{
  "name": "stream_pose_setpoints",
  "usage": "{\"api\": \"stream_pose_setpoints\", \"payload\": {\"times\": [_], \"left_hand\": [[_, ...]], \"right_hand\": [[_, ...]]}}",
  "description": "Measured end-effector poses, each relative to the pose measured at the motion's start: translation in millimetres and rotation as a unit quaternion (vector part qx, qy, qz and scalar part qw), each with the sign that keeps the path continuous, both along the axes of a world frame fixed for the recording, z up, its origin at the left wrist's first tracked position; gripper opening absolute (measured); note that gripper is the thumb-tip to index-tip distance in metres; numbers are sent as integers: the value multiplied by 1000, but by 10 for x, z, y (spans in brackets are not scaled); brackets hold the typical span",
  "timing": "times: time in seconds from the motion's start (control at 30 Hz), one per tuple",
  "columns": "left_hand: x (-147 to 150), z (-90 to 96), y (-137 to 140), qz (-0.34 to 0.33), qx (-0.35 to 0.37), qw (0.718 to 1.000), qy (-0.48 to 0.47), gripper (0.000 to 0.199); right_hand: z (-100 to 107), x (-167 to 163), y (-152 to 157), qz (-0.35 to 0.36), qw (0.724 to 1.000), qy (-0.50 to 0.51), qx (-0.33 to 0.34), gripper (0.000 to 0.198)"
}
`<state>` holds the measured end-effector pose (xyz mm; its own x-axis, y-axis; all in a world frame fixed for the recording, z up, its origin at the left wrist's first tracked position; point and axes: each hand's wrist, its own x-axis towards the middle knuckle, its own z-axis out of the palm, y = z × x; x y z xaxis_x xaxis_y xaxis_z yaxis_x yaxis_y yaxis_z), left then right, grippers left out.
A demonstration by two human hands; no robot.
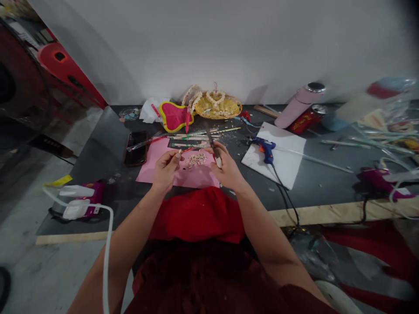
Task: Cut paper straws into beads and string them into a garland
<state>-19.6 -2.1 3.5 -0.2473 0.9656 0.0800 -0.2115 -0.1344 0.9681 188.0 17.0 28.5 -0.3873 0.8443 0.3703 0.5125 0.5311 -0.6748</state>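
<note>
Okay so the left hand (166,170) has its grip pinched on a tiny pale piece (180,151), and the right hand (227,168) is wrapped around a dark tool (212,140). Both are over pink paper (150,163) on the counter (111,139), little bits (196,160) piled between them.

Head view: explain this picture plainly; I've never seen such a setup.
No machine here: a head-worn camera looks forward and down at the wearer's bare hands. The left hand pinches a small pale piece; the right hand holds a slim dark tool, its kind unclear. Beneath them, a pink sheet with a pile of pale bits lies on a dark table. To the right, a blue glue gun rests on a white board; farther back is a yellow basket.
</note>
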Motion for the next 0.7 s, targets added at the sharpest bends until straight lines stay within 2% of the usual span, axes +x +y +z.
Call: {"api": "stream_pose_setpoints", "payload": {"times": [0.13,0.23,0.5,0.7], "left_hand": [[-59,-3,25,7,23,1000,18,21],[-74,-9,32,11,30,999,43,21],[-53,31,11,12,41,997,57,21],[-50,12,11,-13,0,1000,25,22]], "right_hand": [[-10,-54,-61,-54,975,-209,63,44],[-55,-93,-81,-47,955,-284,72,39],[-147,-99,-34,-25,955,-289,68,39],[-132,-117,-53,-39,954,-284,85,37]]}}
